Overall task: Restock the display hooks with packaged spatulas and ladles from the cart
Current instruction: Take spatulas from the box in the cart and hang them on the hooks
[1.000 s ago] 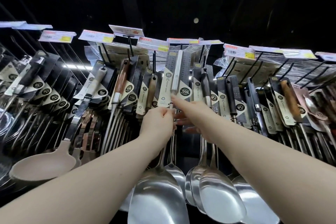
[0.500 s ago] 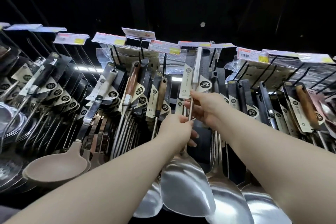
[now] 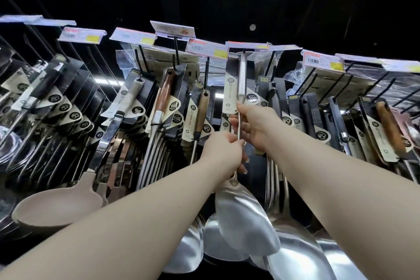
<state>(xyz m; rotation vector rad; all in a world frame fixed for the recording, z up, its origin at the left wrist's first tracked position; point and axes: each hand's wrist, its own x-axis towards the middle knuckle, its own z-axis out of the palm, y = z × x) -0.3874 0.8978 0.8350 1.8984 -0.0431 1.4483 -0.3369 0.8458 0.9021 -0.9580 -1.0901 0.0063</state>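
Left hand and right hand fingers pinch a shiny, broad-bladed steel spatula by its thin shaft.

Left hand: grips steel spatula shaft.
Right hand: pinches shaft higher, near its card.

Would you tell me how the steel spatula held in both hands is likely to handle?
Probably stiff: the spatula shows a thin shaft running straight between the left hand and right hand. Likely bottom-heavy, as its broad blade hangs below both grips, so it may swing. The polished steel looks smooth and might slip.
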